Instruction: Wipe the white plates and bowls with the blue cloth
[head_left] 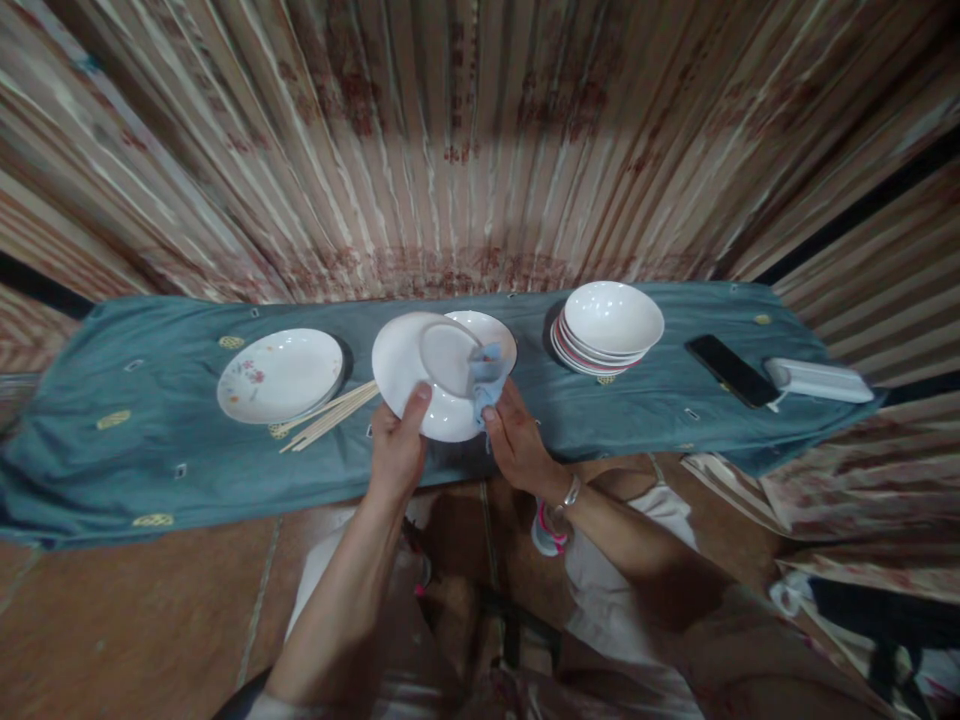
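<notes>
Left hand [400, 442] grips a plate [442, 358] which partly hides a dish [491, 326]; right hand [519, 437] pinches a cloth [487, 378]. Chopsticks [330, 418] and bowls [611, 322] stay near.

No readable txt, nos. or brands; sm. marks [180, 470] on tablecloth [615, 425] too tiny to read.

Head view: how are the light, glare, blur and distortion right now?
In the head view, light is dim, darkest toward the upper right corner; small glints dot the top bowl; the blue cloth in the right hand looks soft-edged; wide-angle distortion seems to fan out the folds of the curtain.
</notes>
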